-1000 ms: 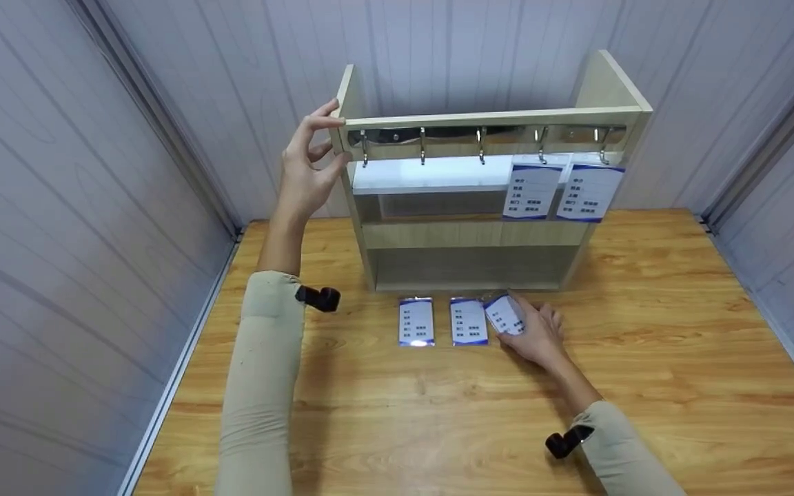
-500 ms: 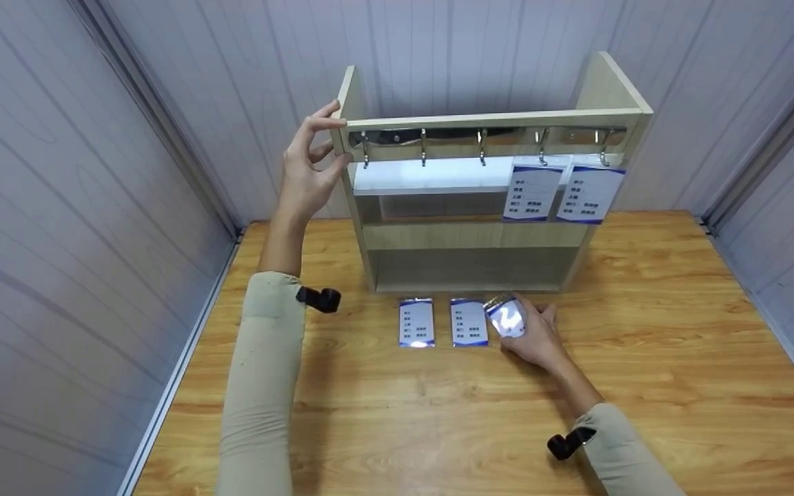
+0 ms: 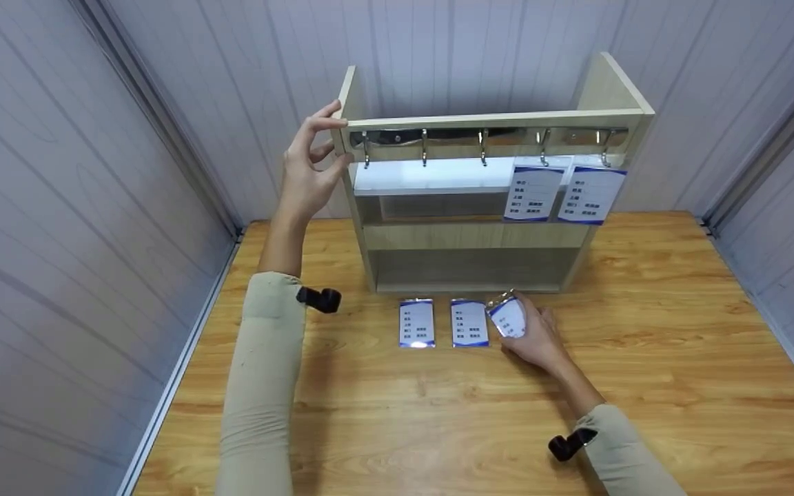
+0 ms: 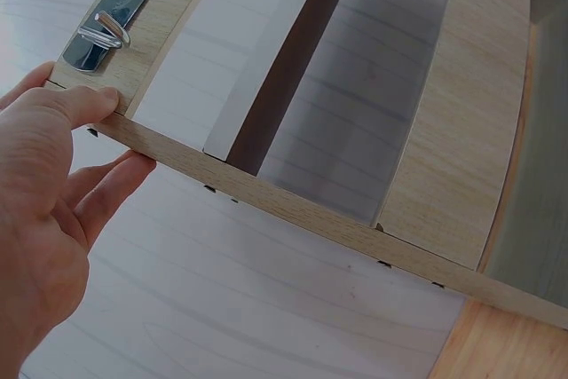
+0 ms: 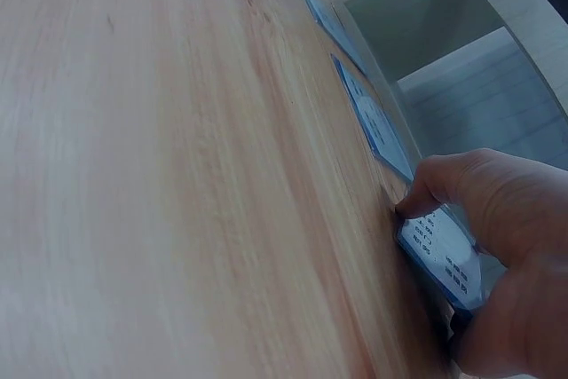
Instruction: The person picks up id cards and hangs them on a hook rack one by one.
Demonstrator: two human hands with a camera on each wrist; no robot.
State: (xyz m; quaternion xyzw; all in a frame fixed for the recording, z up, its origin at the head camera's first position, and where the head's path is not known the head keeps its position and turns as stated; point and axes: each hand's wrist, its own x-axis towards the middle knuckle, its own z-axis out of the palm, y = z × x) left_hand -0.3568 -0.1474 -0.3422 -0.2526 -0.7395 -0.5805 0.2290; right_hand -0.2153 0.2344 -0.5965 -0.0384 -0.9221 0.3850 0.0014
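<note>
My left hand (image 3: 306,169) grips the upper left corner of a pale wooden shelf rack (image 3: 483,238). In the left wrist view its thumb lies on the front face and fingers reach round the side panel (image 4: 293,206). My right hand (image 3: 538,339) pinches a white and blue badge card (image 3: 509,318) by its edges, tilted just above the table in front of the rack. The right wrist view shows the held badge card (image 5: 441,255) between thumb and fingers. Left of it, two similar badge cards (image 3: 469,324) (image 3: 416,324) lie flat on the table.
A metal hook rail (image 3: 455,136) with several hooks runs along the rack's top front. Two badge cards (image 3: 533,193) (image 3: 591,196) hang from its right-hand hooks. The wooden table (image 3: 411,420) is enclosed by pale panel walls (image 3: 80,227).
The badge card in my right hand has tilted up a little, its glare shifting and its top edge rising. My left hand stays on the rack.
</note>
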